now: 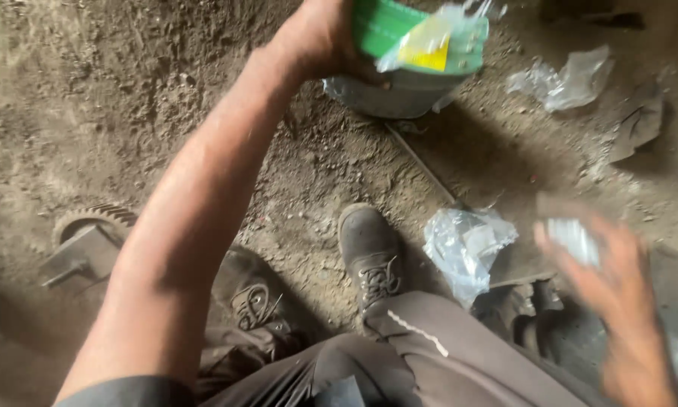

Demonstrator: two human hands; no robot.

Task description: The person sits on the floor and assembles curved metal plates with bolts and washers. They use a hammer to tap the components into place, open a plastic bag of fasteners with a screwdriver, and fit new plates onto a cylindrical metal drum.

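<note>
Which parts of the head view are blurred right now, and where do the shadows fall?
Head view: the right hand is smeared by motion blur, so the small silvery thing at its fingers cannot be made out; the left hand on the green plastic-wrapped pack is sharper; the black lace-up boot is crisp; shadow darkens the dirt floor at lower left, around the toothed metal gear.

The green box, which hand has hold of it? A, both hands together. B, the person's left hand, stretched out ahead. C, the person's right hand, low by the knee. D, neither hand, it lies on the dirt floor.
B: the left hand, at the end of the outstretched arm, grips the green box at the top of the head view, while the blurred right hand is apart from it, low at the right, around a small pale thing.
</note>
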